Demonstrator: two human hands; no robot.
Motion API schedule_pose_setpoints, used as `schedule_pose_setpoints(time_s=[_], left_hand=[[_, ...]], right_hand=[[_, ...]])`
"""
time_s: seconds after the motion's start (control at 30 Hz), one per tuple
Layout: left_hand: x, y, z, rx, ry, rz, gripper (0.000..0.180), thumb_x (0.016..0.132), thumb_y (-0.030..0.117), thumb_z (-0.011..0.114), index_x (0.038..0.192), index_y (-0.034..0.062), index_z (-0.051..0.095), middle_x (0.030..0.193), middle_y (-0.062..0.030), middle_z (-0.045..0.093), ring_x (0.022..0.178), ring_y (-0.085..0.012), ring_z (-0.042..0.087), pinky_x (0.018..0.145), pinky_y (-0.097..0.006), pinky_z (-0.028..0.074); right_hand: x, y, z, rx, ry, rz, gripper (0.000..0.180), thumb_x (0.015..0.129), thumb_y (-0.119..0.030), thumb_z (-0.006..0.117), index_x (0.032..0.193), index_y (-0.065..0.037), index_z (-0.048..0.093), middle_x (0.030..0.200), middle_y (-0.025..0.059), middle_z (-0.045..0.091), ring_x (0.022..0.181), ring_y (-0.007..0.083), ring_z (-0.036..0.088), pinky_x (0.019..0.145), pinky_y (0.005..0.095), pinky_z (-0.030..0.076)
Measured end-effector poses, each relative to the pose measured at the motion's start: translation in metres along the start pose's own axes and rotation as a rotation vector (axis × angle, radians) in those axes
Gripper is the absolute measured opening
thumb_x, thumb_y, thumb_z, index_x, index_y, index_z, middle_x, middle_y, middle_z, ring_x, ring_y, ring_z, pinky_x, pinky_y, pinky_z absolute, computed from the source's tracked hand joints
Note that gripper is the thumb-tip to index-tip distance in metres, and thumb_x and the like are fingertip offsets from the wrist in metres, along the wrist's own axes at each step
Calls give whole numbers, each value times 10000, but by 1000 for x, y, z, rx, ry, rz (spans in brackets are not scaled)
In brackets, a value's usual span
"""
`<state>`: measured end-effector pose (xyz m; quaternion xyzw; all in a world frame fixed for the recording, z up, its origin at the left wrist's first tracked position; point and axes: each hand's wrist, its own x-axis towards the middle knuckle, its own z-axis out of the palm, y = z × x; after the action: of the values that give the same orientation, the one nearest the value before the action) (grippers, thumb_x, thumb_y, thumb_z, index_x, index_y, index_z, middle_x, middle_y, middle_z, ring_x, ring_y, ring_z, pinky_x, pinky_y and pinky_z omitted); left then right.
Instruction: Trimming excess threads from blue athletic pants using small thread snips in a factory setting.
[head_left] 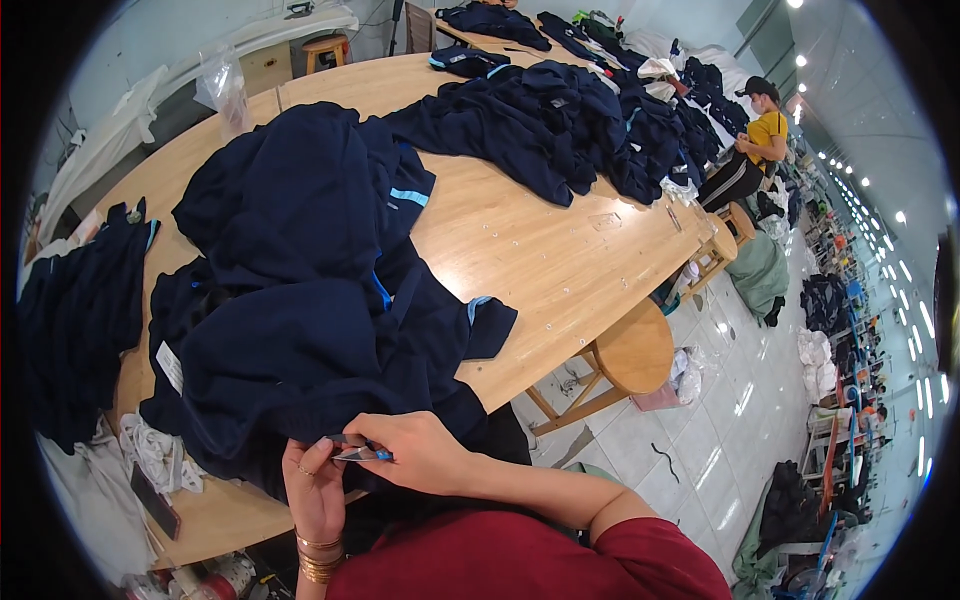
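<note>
"Two hands on one navy garment (285,345), right? Where do we log it?"

"Near end of the counter (520,250), its close edge up at the fingers. We tag snips (362,455) too, blades beside that edge; contact we can't tell."

"Hand states?"

"Left hand (312,485): thumb and fingertips pinched on the cloth edge, far as we can see. Right hand (415,452): wrapped round the snips."

"Step done well?"

"Looks like close snipping, we'd judge. We'd want the edge taut, just the blade tips going in, flat to the cloth, left thumb clear of the bite."

"Pose?"

"Left one comes up from below, fingers upward, bracelets (318,562) at the wrist. Right elbow out to the side, right forearm (540,490) nearly level, reaching leftward. We'd say hands almost meet."

"Surroundings, quick?"

"We note white cloth (158,455) at left, a pile of dark garments (545,110) farther up, a wooden stool (632,345) at right, a co-worker (765,140) in yellow beyond."
</note>
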<state>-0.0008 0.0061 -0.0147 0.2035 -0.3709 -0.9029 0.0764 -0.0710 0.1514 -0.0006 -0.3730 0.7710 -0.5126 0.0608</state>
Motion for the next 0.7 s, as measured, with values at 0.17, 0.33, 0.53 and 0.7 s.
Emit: schedule_pose_setpoints(time_s=[0.17,0.33,0.53,0.7], left_hand=[[0,1,1,4,3,-2,253,824,18,536,1073,11,491,919,-78,611,813,-155,602,767,-285,478],[0,1,1,3,4,-1,227,827,18,531,1051,11,498,912,-77,609,812,-158,603,758,-286,484],[-5,3,-4,46,13,6,215,826,36,538,1038,26,507,920,-60,598,835,-159,589,792,-296,474],[0,4,11,44,-50,-1,286,828,28,527,1112,3,510,1060,-90,580,978,-182,569,878,-329,455]], right_hand=[[0,0,0,2,-20,26,196,753,-94,660,915,-74,552,741,58,593,617,222,597,543,302,462],[-1,-1,0,-11,-26,38,191,757,-97,655,917,-75,552,740,61,594,613,224,597,544,305,461],[-2,-2,4,26,-33,42,190,760,-92,652,928,-76,565,765,68,608,641,233,613,571,302,479],[-3,-3,-9,81,6,151,167,789,-94,670,944,-63,616,812,53,636,708,131,628,602,259,490]])
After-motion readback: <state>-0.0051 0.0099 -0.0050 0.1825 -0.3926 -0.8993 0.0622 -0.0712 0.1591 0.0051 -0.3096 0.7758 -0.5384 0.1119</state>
